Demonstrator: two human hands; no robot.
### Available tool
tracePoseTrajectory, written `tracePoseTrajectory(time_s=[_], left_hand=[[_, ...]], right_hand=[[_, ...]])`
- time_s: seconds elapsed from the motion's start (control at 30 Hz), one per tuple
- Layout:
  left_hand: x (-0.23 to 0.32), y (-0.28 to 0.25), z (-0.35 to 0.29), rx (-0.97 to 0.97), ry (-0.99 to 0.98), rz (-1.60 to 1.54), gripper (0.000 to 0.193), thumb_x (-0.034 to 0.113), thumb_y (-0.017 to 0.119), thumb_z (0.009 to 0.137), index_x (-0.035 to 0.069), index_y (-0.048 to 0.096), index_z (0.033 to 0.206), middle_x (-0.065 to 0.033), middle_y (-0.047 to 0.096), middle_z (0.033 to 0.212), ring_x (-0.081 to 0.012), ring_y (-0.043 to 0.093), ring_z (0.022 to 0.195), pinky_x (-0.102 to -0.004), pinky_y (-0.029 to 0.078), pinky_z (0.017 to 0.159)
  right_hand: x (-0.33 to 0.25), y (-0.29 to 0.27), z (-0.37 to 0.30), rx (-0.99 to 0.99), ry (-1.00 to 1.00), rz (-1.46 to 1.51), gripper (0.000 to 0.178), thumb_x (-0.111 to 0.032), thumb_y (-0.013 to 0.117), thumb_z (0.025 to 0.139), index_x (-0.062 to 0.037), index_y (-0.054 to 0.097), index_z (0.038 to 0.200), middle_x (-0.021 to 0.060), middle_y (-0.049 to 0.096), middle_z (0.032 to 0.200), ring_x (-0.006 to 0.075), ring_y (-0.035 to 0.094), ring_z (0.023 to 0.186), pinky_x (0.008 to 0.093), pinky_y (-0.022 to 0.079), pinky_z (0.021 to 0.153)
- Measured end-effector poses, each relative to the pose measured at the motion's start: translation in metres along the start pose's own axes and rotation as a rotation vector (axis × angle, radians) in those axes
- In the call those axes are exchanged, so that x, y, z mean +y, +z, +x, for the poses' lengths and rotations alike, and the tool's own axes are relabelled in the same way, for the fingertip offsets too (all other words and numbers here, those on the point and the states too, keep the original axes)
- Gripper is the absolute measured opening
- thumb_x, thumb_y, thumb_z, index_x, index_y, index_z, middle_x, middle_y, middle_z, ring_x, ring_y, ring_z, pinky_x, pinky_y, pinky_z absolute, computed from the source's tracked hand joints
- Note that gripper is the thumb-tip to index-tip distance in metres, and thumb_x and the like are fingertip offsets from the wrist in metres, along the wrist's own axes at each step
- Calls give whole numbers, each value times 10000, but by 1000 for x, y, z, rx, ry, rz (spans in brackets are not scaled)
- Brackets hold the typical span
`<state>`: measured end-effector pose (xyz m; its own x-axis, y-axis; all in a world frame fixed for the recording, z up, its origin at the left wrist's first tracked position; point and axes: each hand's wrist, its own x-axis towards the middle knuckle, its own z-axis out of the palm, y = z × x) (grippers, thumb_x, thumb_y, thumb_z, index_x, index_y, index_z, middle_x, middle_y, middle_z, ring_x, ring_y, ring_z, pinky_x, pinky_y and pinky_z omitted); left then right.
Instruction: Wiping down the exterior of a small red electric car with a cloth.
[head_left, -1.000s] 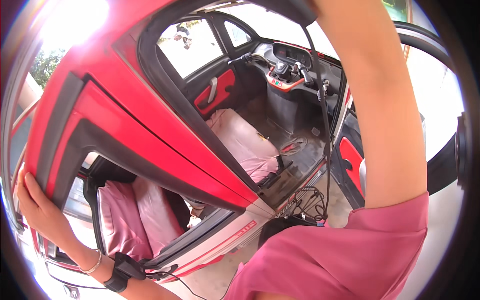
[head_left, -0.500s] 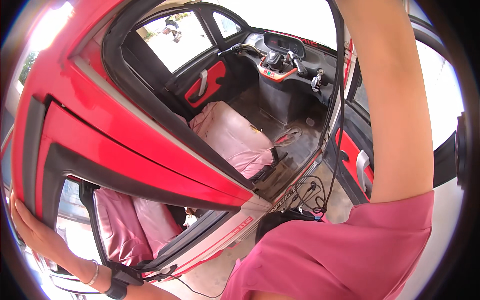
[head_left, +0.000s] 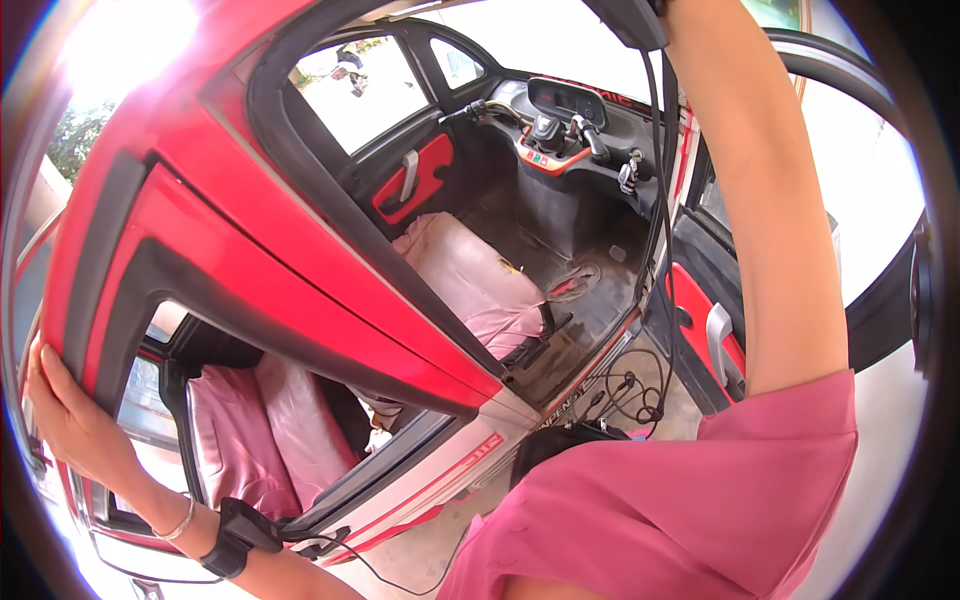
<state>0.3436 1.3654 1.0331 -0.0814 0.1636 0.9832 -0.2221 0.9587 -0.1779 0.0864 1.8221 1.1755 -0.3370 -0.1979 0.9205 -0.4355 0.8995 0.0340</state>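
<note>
- The red roof panel, a glossy painted shell with black trim bands, stands tilted above the small car; it is not seated on the body, so by the look of it the handling is partway, with setting or removing left to do.
- The left hand lies flat against the panel's rear corner, fingers together and curled over the edge.
- The right hand is out of view above the top edge; only the raised arm shows, so its fingers cannot be told.
- Below the left fingers: pink padded seats, smooth and wrinkled.
- Beyond them, well apart: a dark dashboard, a dusty floor mat and loose black cables.
</note>
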Motion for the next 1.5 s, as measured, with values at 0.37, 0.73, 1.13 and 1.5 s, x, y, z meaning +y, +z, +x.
tracePoseTrajectory(time_s=[0.37, 0.73, 1.13, 1.5], left_hand=[[15, -1, -6, -3, 40, -35, 337, 307, 535, 954, 42, 652, 1126, -138, 671, 1076, -310, 611, 1002, -398, 422, 889], [32, -23, -9, -27, -42, 0, 346, 328, 564, 931, 52, 600, 1137, -106, 612, 1102, -262, 552, 1096, -447, 248, 1106], [36, -13, -10, 4, -49, 21, 333, 311, 589, 913, 62, 606, 1133, -87, 608, 1105, -243, 548, 1112, -440, 247, 1111], [29, -17, -11, -56, -41, 48, 348, 340, 508, 958, 88, 579, 1187, -84, 601, 1173, -239, 524, 1159, -429, 225, 1126]], right_hand=[[-96, 19, -48, 334, -164, 106, 305, -191, 572, 804, 45, 579, 998, 319, 605, 987, 486, 585, 950, 542, 456, 859], [-23, 9, -70, 347, -149, 144, 528, -103, 626, 816, -9, 477, 1314, 208, 542, 1283, 388, 525, 1161, 411, 448, 964], [-124, 9, -66, 249, -262, 423, 528, -92, 570, 765, 9, 512, 1280, 243, 516, 1226, 401, 560, 1038, 420, 453, 941], [-172, -34, -163, 472, -650, 214, 342, -153, 662, 745, -219, 643, 1079, 37, 568, 1120, 227, 529, 1055, 418, 456, 850]])
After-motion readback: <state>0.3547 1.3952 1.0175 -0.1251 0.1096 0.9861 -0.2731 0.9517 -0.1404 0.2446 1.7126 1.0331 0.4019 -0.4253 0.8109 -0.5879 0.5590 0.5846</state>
